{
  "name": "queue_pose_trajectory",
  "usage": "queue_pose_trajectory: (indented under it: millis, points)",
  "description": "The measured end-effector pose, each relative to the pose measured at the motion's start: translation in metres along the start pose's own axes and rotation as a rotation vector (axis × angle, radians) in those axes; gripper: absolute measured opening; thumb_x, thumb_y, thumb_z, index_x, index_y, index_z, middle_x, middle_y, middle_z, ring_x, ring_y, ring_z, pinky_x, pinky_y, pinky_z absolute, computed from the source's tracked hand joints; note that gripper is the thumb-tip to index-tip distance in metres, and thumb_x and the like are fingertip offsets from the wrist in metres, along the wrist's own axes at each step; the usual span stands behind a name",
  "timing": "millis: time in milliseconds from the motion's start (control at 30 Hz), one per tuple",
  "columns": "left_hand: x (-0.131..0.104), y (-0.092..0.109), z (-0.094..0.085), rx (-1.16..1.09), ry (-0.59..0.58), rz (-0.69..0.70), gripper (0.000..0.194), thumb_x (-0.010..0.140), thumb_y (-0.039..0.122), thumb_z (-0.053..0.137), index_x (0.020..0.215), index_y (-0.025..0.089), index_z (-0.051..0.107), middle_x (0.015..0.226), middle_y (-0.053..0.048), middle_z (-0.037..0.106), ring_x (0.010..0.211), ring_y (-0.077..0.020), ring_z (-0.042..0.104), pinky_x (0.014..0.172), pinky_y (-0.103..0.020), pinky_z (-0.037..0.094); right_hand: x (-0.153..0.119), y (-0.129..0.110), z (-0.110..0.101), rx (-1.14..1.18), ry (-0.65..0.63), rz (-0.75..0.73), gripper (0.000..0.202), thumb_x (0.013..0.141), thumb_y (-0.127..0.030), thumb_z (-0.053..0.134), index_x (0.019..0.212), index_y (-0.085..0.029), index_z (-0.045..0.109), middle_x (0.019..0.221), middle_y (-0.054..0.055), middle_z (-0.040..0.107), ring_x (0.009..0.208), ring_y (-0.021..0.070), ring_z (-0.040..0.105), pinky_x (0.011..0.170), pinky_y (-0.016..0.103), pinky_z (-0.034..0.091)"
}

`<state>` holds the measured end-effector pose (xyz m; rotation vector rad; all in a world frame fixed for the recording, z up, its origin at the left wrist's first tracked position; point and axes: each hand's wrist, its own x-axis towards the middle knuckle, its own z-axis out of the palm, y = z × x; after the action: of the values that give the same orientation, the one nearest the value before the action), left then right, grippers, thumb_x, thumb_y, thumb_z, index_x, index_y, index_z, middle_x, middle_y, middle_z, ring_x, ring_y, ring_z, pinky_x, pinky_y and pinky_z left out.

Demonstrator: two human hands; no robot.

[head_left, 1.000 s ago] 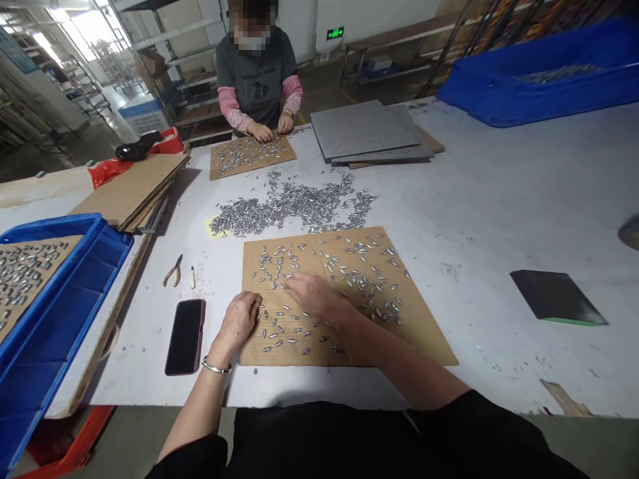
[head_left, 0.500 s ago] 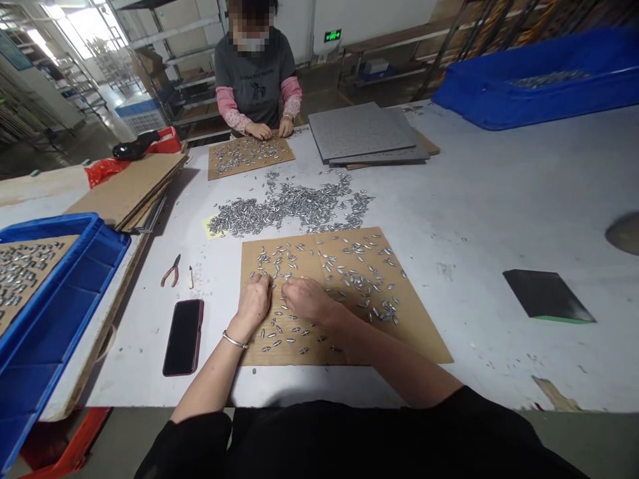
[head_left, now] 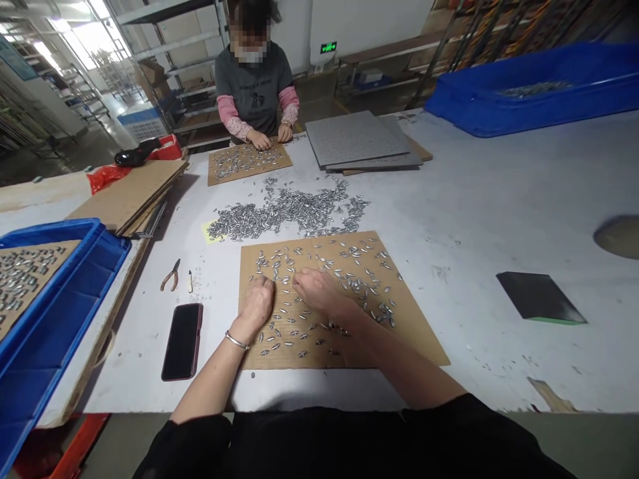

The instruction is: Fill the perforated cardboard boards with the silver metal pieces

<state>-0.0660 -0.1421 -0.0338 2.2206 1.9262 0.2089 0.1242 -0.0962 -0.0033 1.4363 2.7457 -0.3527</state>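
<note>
A brown cardboard sheet (head_left: 417,339) lies in front of me, scattered with small silver leaf-shaped metal pieces (head_left: 360,286). On its left side rests my left hand (head_left: 258,303), fingers curled down and closed; whatever they hold is hidden. My right hand (head_left: 319,290) hovers low over the sheet's middle, its fingers pinched near a few pieces, and I cannot make out what is between them. Lower on the sheet, several pieces lie apart from one another. Behind the sheet spreads a large heap of the same pieces (head_left: 294,207).
Left of the sheet lie pliers (head_left: 170,276), a small pale-handled tool (head_left: 190,282) and a phone (head_left: 182,342). Blue bins (head_left: 107,243) flank the table. Grey boards (head_left: 357,140) are stacked behind. A co-worker (head_left: 255,93) handles pieces on another cardboard sheet opposite. A dark pad (head_left: 542,297) lies right.
My right hand has shifted slightly right and away from my left, which stays almost in place. The co-worker's hands have moved a little. The whole view has tilted slightly.
</note>
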Motion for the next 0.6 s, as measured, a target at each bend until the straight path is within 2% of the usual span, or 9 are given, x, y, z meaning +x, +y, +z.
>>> queue_pose_trajectory:
  millis: [167, 267, 467, 600]
  points:
    - [-0.018, -0.004, -0.014, -0.068, -0.056, 0.005, 0.02, 0.098, 0.013, 0.044, 0.094, 0.017, 0.063, 0.095, -0.011, 0.067, 0.083, -0.0205, 0.063, 0.078, -0.032, 0.05, 0.011, -0.007, 0.013, 0.003, 0.005, -0.115, 0.028, 0.103, -0.027, 0.048, 0.103, -0.016, 0.073, 0.106, 0.013, 0.073, 0.098, 0.0226, 0.068, 0.082, 0.03, 0.043]
    - [-0.026, -0.008, -0.017, -0.098, -0.113, 0.01, 0.019, 0.094, 0.009, 0.049, 0.087, 0.019, 0.064, 0.089, -0.008, 0.068, 0.079, -0.0188, 0.065, 0.074, -0.029, 0.049, 0.016, -0.009, 0.019, -0.01, -0.006, -0.12, 0.028, 0.103, -0.025, 0.047, 0.106, -0.014, 0.073, 0.106, 0.015, 0.073, 0.098, 0.0237, 0.068, 0.083, 0.031, 0.044]
    - [-0.022, -0.007, -0.012, -0.093, -0.124, -0.02, 0.02, 0.092, 0.008, 0.05, 0.085, 0.019, 0.065, 0.092, -0.009, 0.069, 0.08, -0.0206, 0.066, 0.072, -0.03, 0.047, 0.014, -0.019, 0.016, -0.001, -0.013, -0.194, 0.028, 0.102, -0.023, 0.046, 0.107, -0.013, 0.072, 0.107, 0.014, 0.073, 0.099, 0.0244, 0.068, 0.084, 0.032, 0.045]
    - [-0.02, -0.011, -0.017, -0.112, -0.096, -0.038, 0.019, 0.091, 0.009, 0.051, 0.082, 0.019, 0.065, 0.087, -0.008, 0.069, 0.079, -0.0204, 0.066, 0.072, -0.03, 0.048, 0.011, -0.031, 0.019, 0.007, -0.032, -0.231, 0.028, 0.101, -0.02, 0.046, 0.108, -0.015, 0.073, 0.107, 0.014, 0.073, 0.098, 0.0241, 0.068, 0.084, 0.031, 0.045]
